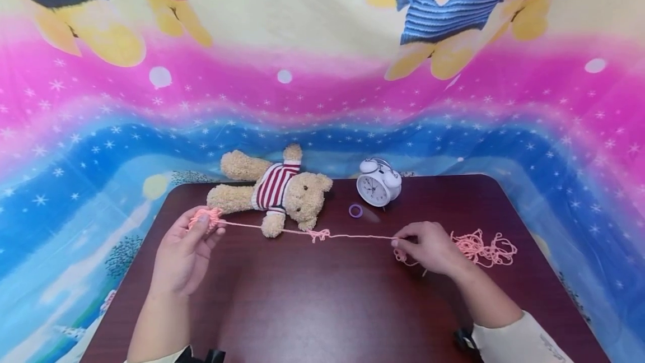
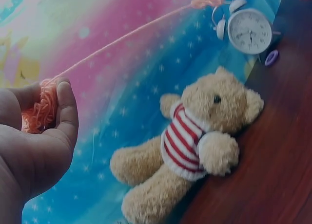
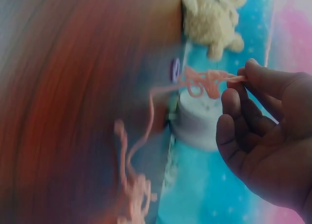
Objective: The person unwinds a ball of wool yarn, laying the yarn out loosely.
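Note:
My left hand (image 1: 182, 254) holds a small wound bundle of pink yarn (image 1: 208, 218) between thumb and fingers, as the left wrist view also shows. From it a strand stretches to the right, with a small tangle (image 1: 319, 234) midway. At the other end my right hand (image 1: 428, 246) pinches the strand between thumb and forefinger. Another little knot of yarn (image 3: 207, 83) hangs at those fingertips in the right wrist view, and a length trails down from it. Right of that hand, a loose heap of the same yarn (image 1: 486, 248) lies on the table.
A teddy bear (image 1: 274, 186) in a red-and-white striped shirt lies on its side at the back left of the dark table (image 1: 322, 301). Right of it stand a white twin-bell alarm clock (image 1: 378, 184) and, lying flat, a purple ring (image 1: 355, 210). A printed cloth (image 1: 322, 99) hangs behind.

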### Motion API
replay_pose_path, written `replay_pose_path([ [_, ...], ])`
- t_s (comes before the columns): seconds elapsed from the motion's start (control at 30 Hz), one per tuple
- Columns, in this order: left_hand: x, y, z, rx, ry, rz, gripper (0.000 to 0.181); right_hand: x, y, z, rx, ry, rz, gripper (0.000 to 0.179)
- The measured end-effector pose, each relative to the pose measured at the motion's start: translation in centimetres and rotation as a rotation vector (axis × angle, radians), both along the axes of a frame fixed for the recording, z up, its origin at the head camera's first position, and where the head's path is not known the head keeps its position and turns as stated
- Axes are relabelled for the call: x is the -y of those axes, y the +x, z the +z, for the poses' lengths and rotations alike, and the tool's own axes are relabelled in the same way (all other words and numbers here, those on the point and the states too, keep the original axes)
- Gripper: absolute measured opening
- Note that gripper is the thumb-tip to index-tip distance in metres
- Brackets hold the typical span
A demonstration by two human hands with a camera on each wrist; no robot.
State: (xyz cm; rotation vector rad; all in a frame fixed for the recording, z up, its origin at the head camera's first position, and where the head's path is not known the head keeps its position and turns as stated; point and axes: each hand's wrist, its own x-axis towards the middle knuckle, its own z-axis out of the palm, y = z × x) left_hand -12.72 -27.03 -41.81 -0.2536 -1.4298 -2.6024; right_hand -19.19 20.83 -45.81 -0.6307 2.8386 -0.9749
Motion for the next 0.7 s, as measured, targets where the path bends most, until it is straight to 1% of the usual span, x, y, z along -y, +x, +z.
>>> replay_pose_path([
  [0.07, 0.6, 0.0, -0.3, 0.013, 0.008, 0.010, 0.018, -1.3, -0.1, 0.2, -0.019, 0.030, -0.025, 0.006],
  [0.17, 1.3, 0.0, -0.6, 0.050, 0.005, 0.038, 0.018, -3.3, -0.1, 0.6, -0.055, 0.075, -0.064, 0.008],
  [0.27, 2.0, 0.0, -1.0, 0.073, 0.008, 0.049, 0.018, -5.5, -0.1, 1.1, -0.067, 0.104, -0.107, 0.012],
  [0.4, 2.8, 0.0, -1.6, 0.091, 0.005, 0.060, 0.017, -8.4, 0.0, 2.0, -0.035, 0.119, -0.151, 0.017],
  [0.57, 3.4, 0.1, -2.1, 0.109, 0.014, 0.079, 0.017, -12.0, -0.4, 3.0, -0.076, 0.174, -0.194, 0.023],
  [0.7, 3.9, 0.0, -2.5, 0.112, 0.051, 0.080, 0.017, -14.9, -1.0, 3.8, -0.070, 0.201, -0.227, 0.030],
])
